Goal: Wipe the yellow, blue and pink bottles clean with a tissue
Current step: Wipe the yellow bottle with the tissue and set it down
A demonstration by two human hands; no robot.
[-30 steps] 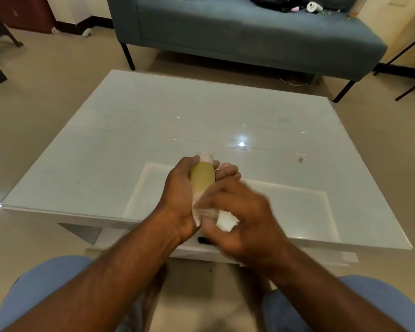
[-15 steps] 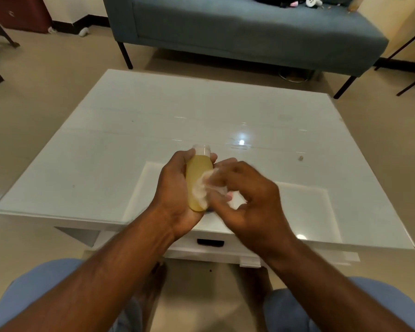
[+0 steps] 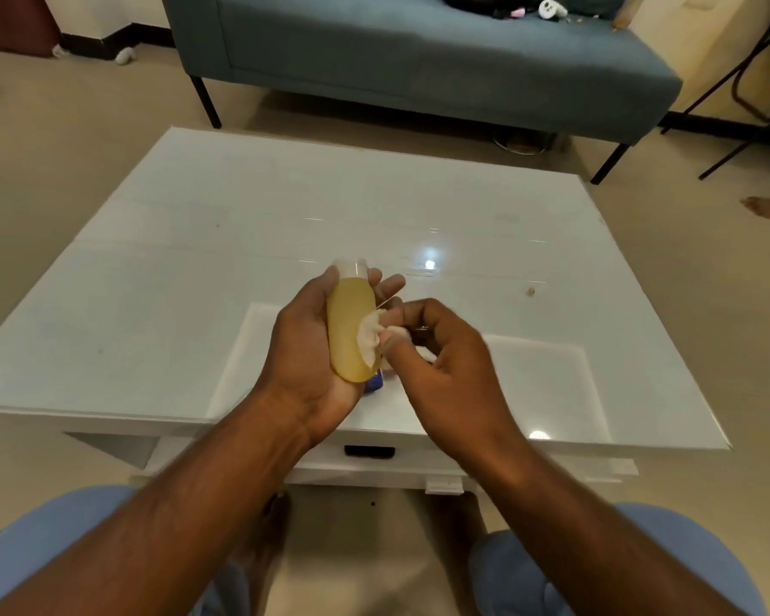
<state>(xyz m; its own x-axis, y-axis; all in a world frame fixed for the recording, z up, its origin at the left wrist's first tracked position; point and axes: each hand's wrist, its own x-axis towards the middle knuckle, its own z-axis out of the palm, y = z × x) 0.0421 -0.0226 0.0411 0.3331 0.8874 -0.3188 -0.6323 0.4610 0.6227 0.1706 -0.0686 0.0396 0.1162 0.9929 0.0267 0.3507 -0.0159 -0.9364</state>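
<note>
Yellow bottle held over table's near edge, tissue pressed to its side.

Blue-clad knees [image 3: 54, 553] are seen nearest, bare forearms reaching forward above them. The yellow bottle [image 3: 350, 331] is gripped in the left hand [image 3: 305, 353], fingers wrapped round its far side; long axis runs near-to-far, rounded base toward the wearer, clear cap [image 3: 352, 268] pointing away and slightly up. A crumpled white tissue [image 3: 370, 342] is pinched in the closed fingers of the right hand [image 3: 445, 366] and pressed against the bottle's right side, about mid-body. A bit of blue bottle [image 3: 374, 382] is glimpsed just under the yellow base, mostly hidden. Below lies the glossy white table [image 3: 196, 269], drawer handle [image 3: 369, 451] at its near front. Farthest, a blue-grey sofa [image 3: 419, 60] is seen on the tiled floor.
</note>
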